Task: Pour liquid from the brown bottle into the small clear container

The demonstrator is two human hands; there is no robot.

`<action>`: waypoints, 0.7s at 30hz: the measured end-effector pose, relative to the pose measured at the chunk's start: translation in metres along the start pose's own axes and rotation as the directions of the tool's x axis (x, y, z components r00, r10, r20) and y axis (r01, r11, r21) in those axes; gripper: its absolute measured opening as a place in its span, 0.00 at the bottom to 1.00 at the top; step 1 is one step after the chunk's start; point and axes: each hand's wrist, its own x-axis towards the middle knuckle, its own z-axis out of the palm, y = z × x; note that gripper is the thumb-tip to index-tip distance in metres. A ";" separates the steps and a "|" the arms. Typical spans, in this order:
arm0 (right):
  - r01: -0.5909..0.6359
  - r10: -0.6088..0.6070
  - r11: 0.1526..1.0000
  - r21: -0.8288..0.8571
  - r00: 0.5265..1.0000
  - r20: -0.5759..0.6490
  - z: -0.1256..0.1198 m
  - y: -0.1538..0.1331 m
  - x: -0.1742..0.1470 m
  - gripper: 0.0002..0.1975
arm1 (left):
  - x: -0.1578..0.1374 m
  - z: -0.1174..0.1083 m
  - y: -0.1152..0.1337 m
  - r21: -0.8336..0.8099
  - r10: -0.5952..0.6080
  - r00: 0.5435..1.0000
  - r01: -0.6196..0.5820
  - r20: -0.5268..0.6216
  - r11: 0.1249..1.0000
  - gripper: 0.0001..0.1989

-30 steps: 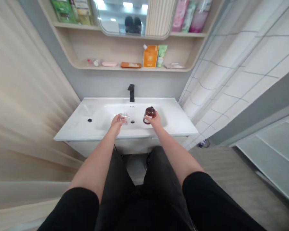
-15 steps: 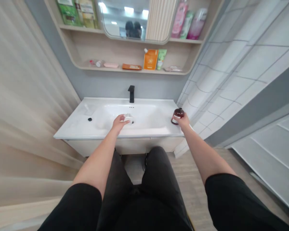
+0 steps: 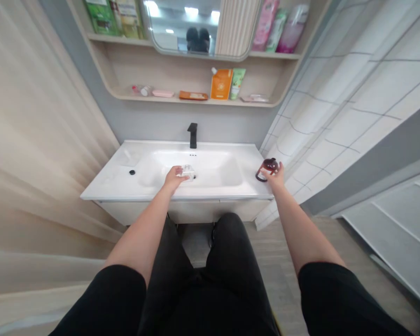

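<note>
Over the front of the basin, my left hand [image 3: 174,179] is closed on a small clear bottle [image 3: 187,172], thumb at its near side and fingers at its far side. My right hand [image 3: 276,178] is wrapped round a brown bottle [image 3: 266,169] with a pale label, at the right end of the counter. The brown bottle's neck is uncovered and leans slightly to the right. Whether its base touches the counter I cannot tell. A small black cap-like piece [image 3: 132,172] lies left of the basin, near a faint see-through item [image 3: 128,158].
The white sink [image 3: 227,163] has a black faucet [image 3: 192,135] at its back. Above hangs a shelf cabinet with a mirror [image 3: 185,28], an orange pouch [image 3: 221,84], a green tube [image 3: 237,83] and several bottles. Curtains [image 3: 38,140] stand close at the left, with a checked curtain [image 3: 322,107] at the right.
The view has shifted slightly. My right hand and the brown bottle sit a little further right, and the bottle leans more. My left hand still holds the clear bottle over the basin.
</note>
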 end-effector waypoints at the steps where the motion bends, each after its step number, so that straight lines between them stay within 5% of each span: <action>1: 0.020 -0.025 0.999 -0.049 0.994 -0.108 -0.002 -0.003 -0.002 0.45 | 0.000 0.000 0.000 -0.002 0.000 1.000 0.000 0.001 1.000 0.37; 4: 0.157 -0.213 0.966 -0.204 0.932 -0.295 0.003 -0.026 -0.018 0.32 | 0.000 0.000 0.000 -0.039 0.003 1.000 -0.002 0.024 0.999 0.35; 6: 0.299 -0.326 0.936 -0.186 0.935 -0.136 0.023 -0.055 -0.036 0.26 | 0.000 0.001 0.001 -0.057 -0.012 0.998 0.015 0.055 0.998 0.34; 8: 0.398 -0.387 0.917 -0.016 0.899 0.206 0.056 -0.089 -0.059 0.22 | -0.001 0.002 0.001 -0.038 -0.029 0.997 0.032 0.073 0.999 0.34; 11: 0.202 -0.316 0.947 0.251 0.730 0.606 0.115 -0.134 -0.096 0.27 | -0.004 0.005 0.001 0.033 -0.023 0.998 0.021 0.064 0.999 0.35; 16: -0.258 -0.116 0.920 0.294 0.540 0.834 0.187 -0.168 -0.143 0.45 | -0.007 0.009 0.001 0.051 0.002 0.991 -0.009 0.134 0.999 0.38; 18: -0.322 -0.111 0.894 0.312 0.516 0.850 0.200 -0.168 -0.154 0.49 | -0.007 0.008 0.001 0.044 0.018 0.988 -0.024 0.151 0.999 0.39; 21: -0.322 -0.145 0.873 0.367 0.548 0.824 0.209 -0.160 -0.161 0.50 | -0.007 0.004 0.002 0.016 0.051 0.982 -0.055 0.182 0.998 0.41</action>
